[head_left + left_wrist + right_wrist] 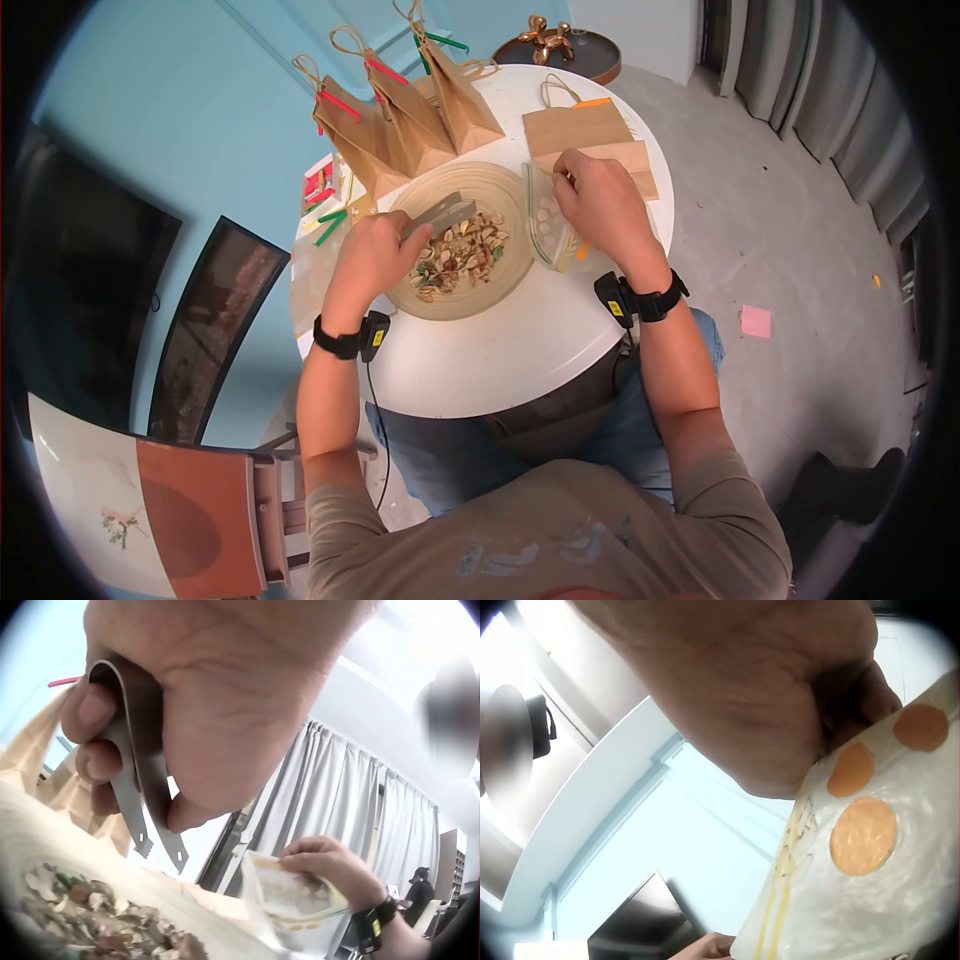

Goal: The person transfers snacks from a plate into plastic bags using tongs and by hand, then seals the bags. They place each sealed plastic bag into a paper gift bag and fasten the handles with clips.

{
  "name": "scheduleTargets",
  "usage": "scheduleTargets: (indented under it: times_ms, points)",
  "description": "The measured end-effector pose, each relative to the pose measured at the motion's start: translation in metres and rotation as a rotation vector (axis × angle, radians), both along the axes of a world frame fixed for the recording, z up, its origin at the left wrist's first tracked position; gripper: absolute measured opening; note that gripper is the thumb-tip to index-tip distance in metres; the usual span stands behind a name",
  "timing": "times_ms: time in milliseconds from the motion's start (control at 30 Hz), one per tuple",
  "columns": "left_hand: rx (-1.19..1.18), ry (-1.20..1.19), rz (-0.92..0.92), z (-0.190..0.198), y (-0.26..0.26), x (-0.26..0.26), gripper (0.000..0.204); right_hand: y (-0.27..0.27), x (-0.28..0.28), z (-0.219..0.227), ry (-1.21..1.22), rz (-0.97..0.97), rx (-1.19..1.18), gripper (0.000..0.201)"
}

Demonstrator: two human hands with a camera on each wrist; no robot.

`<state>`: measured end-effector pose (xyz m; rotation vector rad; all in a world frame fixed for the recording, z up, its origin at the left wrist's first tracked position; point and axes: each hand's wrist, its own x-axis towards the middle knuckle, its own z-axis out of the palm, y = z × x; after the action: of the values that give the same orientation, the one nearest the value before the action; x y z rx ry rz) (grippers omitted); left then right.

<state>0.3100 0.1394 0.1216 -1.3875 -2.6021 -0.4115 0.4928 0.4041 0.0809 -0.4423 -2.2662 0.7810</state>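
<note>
My left hand (375,250) grips metal tongs (440,212) over the left side of a round, pale bowl (512,195). In the left wrist view the tongs' toothed tips stand slightly apart with nothing between them. A heap of mixed dried pieces (465,262), brown and cream with some green, lies in the bowl below. To the bowl's right, my right hand (610,205) pinches the upper edge of a clear zip bag (915,900) with orange dots. The bag stands upright with its mouth spread, and pale contents show through it in the left wrist view.
Three brown paper bags (410,125) with twisted handles and coloured clips stand behind the bowl. Another paper bag (580,128) lies at the back right. Left of the bowl are a small box (320,187) of red items and a green clip (330,228).
</note>
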Motion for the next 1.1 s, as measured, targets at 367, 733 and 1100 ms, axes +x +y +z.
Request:
scheduleTargets:
  times_ms: [367,733,1100]
  points:
    - [-0.103,-0.305,0.076,-0.047,0.011,-0.030,0.050,0.000,-0.002,0.000,-0.016,0.010,-0.001,0.017]
    - [-0.158,-0.409,0.019,-0.033,-0.010,0.014,0.046,-0.004,-0.003,0.000,-0.048,0.023,-0.010,0.018]
    - [-0.046,-0.298,-0.030,-0.052,-0.022,0.020,0.032,-0.004,-0.002,0.002,-0.071,0.024,-0.004,0.018]
